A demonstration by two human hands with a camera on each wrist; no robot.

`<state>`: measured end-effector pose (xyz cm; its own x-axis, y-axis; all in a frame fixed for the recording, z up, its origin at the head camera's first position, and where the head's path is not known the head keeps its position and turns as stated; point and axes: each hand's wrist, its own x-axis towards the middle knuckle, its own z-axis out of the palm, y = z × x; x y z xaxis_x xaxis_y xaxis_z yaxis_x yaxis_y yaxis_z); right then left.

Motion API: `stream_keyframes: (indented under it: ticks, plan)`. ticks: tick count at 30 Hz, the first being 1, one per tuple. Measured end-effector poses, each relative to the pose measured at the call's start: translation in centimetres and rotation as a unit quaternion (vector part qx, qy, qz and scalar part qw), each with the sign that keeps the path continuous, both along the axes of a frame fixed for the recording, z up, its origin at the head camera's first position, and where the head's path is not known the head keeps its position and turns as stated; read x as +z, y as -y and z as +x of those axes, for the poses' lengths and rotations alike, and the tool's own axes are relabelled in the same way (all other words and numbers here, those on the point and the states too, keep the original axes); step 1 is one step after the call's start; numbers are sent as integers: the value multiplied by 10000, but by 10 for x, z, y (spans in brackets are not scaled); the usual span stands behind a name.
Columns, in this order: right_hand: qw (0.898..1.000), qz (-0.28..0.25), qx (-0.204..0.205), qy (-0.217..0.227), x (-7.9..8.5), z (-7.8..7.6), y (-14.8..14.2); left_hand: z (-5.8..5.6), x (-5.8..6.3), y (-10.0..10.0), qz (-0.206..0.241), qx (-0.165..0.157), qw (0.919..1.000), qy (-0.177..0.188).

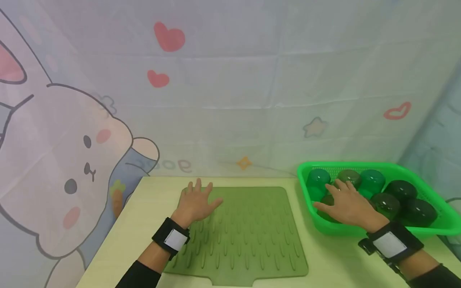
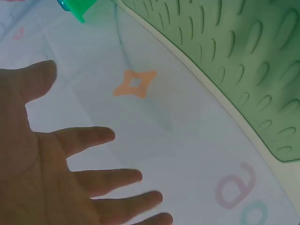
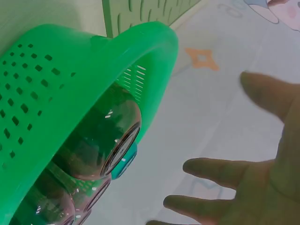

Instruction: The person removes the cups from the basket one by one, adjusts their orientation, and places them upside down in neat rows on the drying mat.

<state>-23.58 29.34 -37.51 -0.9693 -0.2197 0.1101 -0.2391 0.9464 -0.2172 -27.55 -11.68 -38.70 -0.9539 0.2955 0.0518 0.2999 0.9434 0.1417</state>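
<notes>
Fingers spread, my left hand (image 1: 194, 204) hovers over the left part of a green ribbed mat (image 1: 245, 240) in the head view. Its palm and straight fingers show with nothing in them in the left wrist view. My right hand (image 1: 347, 204) reaches over the left side of a bright green basket (image 1: 345, 165), fingers extended and apart. Inside the basket are several tinted glasses: a teal glass (image 1: 318, 180) at the left, a brownish glass (image 1: 350, 177) behind my fingers, and a dark glass (image 1: 419, 212) at the right. My right hand partly hides those beneath it.
The mat lies on a pale table (image 1: 119, 256), with a tab at its near edge. A cloth backdrop (image 1: 230, 88) printed with a rabbit, hearts and stars hangs behind the table. The basket stands at the table's right side, its walls perforated.
</notes>
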Motion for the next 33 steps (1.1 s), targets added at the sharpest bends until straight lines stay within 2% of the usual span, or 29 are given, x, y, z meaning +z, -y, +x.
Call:
stream_keyframes:
  ticks: [3,6,9,13,16,21,26,33]
  plan:
    - [9999,-171,3,16,3,1,-3,2,0,-1,-97,-151,9996,-215]
    - [9997,-232,18,3,5,0,-7,1,-2,0,-169,-391,9989,-214]
    - [9999,-159,53,12,7,-3,-12,2,-1,0,18,-760,9970,112]
    - [9998,1,194,37,13,-9,-18,4,2,1,301,-1160,9905,675]
    - [9992,137,368,118,15,-14,-23,5,5,1,351,-1241,9875,906]
    - [9967,299,586,470,14,-18,-27,6,6,1,378,-1202,9868,1019]
    - [9924,331,699,959,10,-21,-28,5,3,0,365,-1230,9860,1064]
    - [9872,511,748,1312,6,-28,-25,3,-2,0,414,-1255,9833,1254]
